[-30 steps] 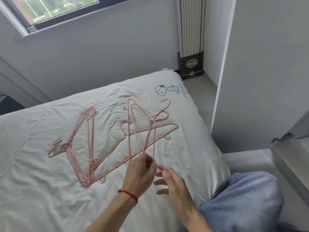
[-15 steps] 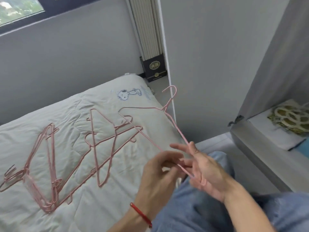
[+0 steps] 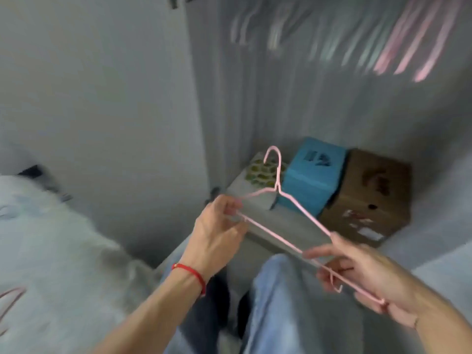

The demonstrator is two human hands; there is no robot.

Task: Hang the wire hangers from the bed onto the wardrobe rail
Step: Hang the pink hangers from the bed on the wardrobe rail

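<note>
A pink wire hanger (image 3: 293,205) is held in the air in front of the open wardrobe, hook pointing up. My left hand (image 3: 219,226), with a red string at the wrist, pinches its left shoulder end. My right hand (image 3: 362,274) grips its right end and lower bar. Blurred pink and pale hangers (image 3: 413,39) hang at the top of the wardrobe; the rail itself is not visible. The bed (image 3: 51,251) lies at the lower left, with part of another pink hanger (image 3: 10,300) at its edge.
On the wardrobe floor stand a blue box (image 3: 311,177), a brown cardboard box (image 3: 370,198) and a flat patterned item (image 3: 260,172). The wardrobe's side panel (image 3: 115,98) rises at the left. My knees in blue jeans (image 3: 281,302) are below the hands.
The view swung right from the bed to the wardrobe interior. The hanger was lifted off the bed and now hangs between both hands, with my right hand gripping its far end.
</note>
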